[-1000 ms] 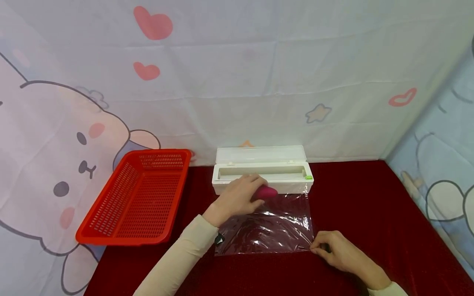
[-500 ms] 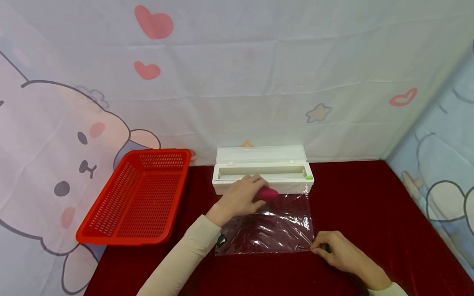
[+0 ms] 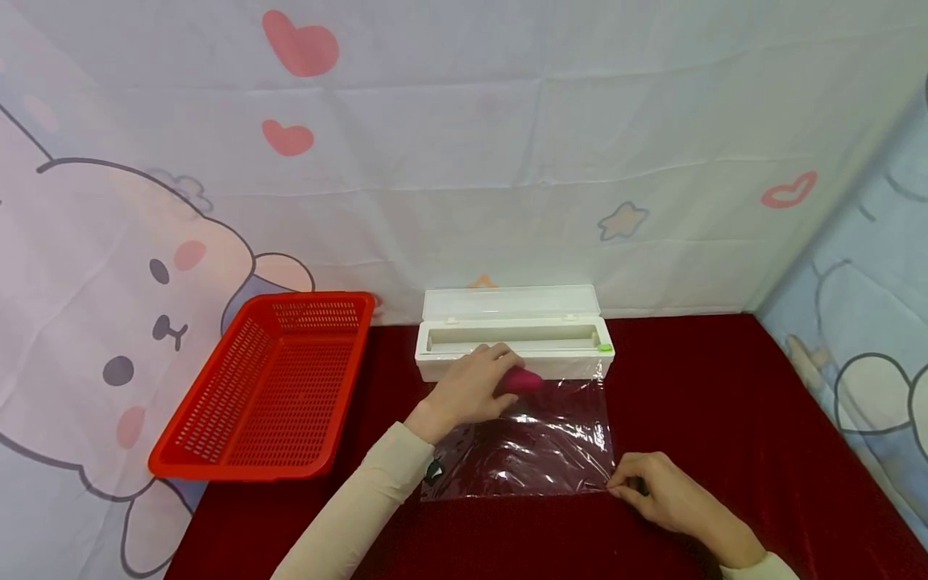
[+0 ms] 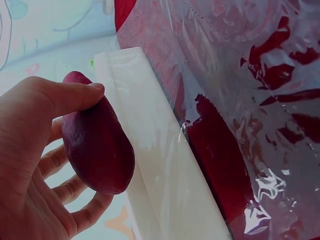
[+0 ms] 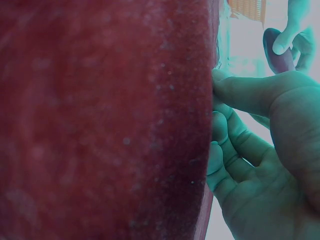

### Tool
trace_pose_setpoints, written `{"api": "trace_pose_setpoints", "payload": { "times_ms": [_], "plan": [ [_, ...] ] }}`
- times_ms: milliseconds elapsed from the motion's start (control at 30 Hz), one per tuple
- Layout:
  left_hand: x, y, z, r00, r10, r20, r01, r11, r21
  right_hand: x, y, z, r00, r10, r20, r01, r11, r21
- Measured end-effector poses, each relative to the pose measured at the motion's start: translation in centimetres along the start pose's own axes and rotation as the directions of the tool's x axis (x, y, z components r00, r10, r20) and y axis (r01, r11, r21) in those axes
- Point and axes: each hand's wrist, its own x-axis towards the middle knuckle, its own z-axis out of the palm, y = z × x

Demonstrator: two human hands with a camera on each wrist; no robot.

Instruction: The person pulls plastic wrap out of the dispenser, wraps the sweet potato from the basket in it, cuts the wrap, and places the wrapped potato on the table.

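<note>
My left hand (image 3: 474,385) grips a purple-red sweet potato (image 4: 97,140), smooth and oblong, thumb on one side and fingers curled round the other. It is held above the near edge of a white cling film dispenser (image 3: 569,368), whose lid is raised. From the dispenser a sheet of clear cling film (image 3: 536,451) spreads toward me over the dark red cloth, shiny and wrinkled. At its near right corner my right hand (image 3: 660,491) pinches the film between thumb and fingertips, low at the cloth. The left forearm covers part of the film's left side.
A red plastic basket (image 3: 333,419) with slotted walls stands to the left, nothing visible inside. A small green slider (image 3: 605,348) sits at the dispenser's right end. Behind the dark red cloth (image 3: 725,403) hangs a pale printed backdrop (image 3: 449,161).
Little differs. My left forearm has shifted very slightly to the right; the sweet potato, the cling film and the right hand stay where they were.
</note>
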Motion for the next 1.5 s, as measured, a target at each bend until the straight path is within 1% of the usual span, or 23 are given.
{"api": "trace_pose_setpoints", "payload": {
  "times_ms": [333, 533, 633, 833, 1033, 1300, 1500],
  "plan": [
    [0.1, 0.1, 0.8, 1.0, 0.007, 0.002, -0.007, 1.0, 0.018, 0.0, -0.1, -0.1, 0.999, 0.042, 0.016, -0.041, 0.999, -0.015],
    [0.1, 0.1, 1.3, 1.0, 0.002, 0.016, -0.003, 1.0, 0.03, 0.1, -0.1, -0.1, 0.999, 0.03, 0.01, -0.03, 0.999, -0.012],
    [0.1, 0.0, 1.8, 1.0, 0.001, 0.025, -0.002, 1.0, 0.027, 0.1, -0.1, -0.1, 0.999, 0.036, 0.009, -0.036, 0.999, -0.012],
    [0.1, 0.0, 3.1, 1.0, 0.005, 0.016, -0.006, 1.0, 0.009, 0.2, -0.1, 0.0, 0.999, 0.05, 0.019, -0.05, 0.999, -0.014],
    [0.2, 0.3, 3.6, 1.0, -0.013, 0.022, 0.012, 1.0, 0.027, 0.1, -0.2, -0.1, 0.998, 0.054, 0.019, -0.053, 0.999, -0.012],
    [0.4, 1.0, 4.1, 1.0, -0.029, 0.002, 0.029, 0.998, 0.063, 0.1, 0.0, -0.1, 0.998, 0.061, 0.023, -0.06, 0.998, -0.008],
    [0.4, 1.3, 4.4, 0.998, -0.059, 0.027, 0.057, 0.996, 0.071, 0.0, 0.1, -0.1, 0.998, 0.062, 0.031, -0.062, 0.998, 0.007]
  ]
}}
